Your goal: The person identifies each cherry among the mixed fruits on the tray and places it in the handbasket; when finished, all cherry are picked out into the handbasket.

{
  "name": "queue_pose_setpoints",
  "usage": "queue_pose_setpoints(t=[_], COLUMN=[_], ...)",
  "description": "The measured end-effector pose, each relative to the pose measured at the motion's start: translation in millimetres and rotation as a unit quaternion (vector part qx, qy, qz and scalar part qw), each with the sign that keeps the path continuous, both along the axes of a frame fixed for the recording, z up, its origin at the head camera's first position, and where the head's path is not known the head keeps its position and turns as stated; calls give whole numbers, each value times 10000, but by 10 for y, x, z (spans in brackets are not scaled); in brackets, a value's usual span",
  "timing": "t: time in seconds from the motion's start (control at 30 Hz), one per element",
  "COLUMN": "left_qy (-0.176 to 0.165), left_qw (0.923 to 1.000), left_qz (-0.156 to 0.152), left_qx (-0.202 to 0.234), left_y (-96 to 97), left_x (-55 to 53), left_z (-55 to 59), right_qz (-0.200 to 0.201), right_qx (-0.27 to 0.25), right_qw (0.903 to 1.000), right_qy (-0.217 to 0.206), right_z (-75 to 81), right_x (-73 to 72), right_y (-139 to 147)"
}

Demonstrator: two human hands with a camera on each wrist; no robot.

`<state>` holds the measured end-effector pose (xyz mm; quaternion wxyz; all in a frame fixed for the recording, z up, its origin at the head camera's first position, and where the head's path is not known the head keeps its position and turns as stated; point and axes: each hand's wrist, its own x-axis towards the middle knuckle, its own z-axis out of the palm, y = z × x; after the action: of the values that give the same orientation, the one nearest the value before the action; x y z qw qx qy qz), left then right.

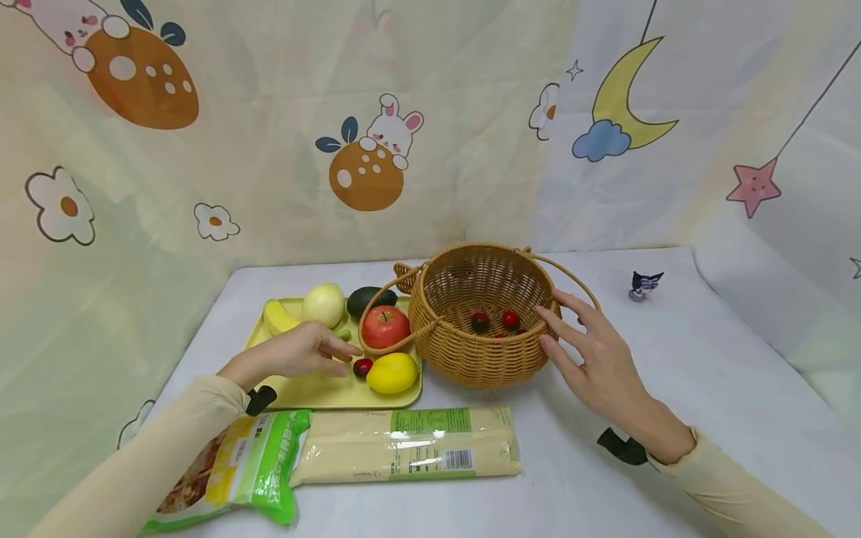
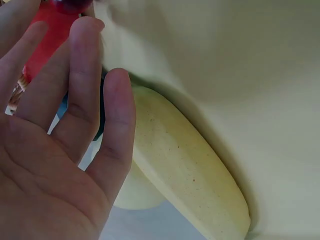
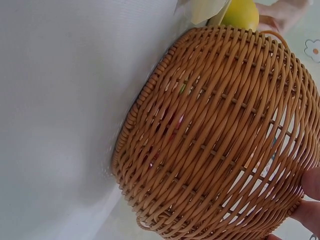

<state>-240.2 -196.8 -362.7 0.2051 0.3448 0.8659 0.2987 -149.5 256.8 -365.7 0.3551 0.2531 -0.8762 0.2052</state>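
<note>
A wicker basket (image 1: 480,362) stands upright on the table with small dark-red cherries (image 1: 510,320) inside. My right hand (image 1: 599,359) holds its right rim, thumb outside and fingertips over the edge; the right wrist view shows the basket's woven side (image 3: 220,135) close up. My left hand (image 1: 299,351) hovers over the yellow tray (image 1: 303,392), fingers loosely extended and holding nothing. Just off its fingertips lies another cherry (image 1: 362,368), beside a lemon (image 1: 393,373) and a red apple (image 1: 386,327). In the left wrist view a banana (image 2: 185,165) appears beyond the fingers.
On the tray are also a pale round fruit (image 1: 323,305) and a dark green avocado (image 1: 363,300). In front lie a long pack of noodles (image 1: 410,444) and a green-edged food bag (image 1: 235,467). A small dark figurine (image 1: 644,285) stands at the back right. Basket handles (image 1: 377,347) jut outward.
</note>
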Motion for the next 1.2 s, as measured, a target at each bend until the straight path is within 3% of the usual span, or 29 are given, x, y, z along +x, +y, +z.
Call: queue_pose_setpoints(t=[0.27, 0.43, 0.63, 1.2], left_qy=[54, 254, 164, 599], left_qw=[9998, 9993, 9993, 9975], left_qz=[-197, -131, 133, -80], left_qx=[-63, -239, -320, -366], left_y=[105, 175, 218, 229], left_x=[-61, -72, -51, -12], left_z=[-47, -42, -36, -55], right_qz=[-37, -41, -32, -70], right_qx=[6, 16, 24, 20], right_qw=[9999, 9999, 10000, 9999], right_qy=[-95, -98, -42, -77], right_z=[-14, 1, 17, 0], right_x=[16, 12, 11, 13], right_y=[-7, -10, -4, -5])
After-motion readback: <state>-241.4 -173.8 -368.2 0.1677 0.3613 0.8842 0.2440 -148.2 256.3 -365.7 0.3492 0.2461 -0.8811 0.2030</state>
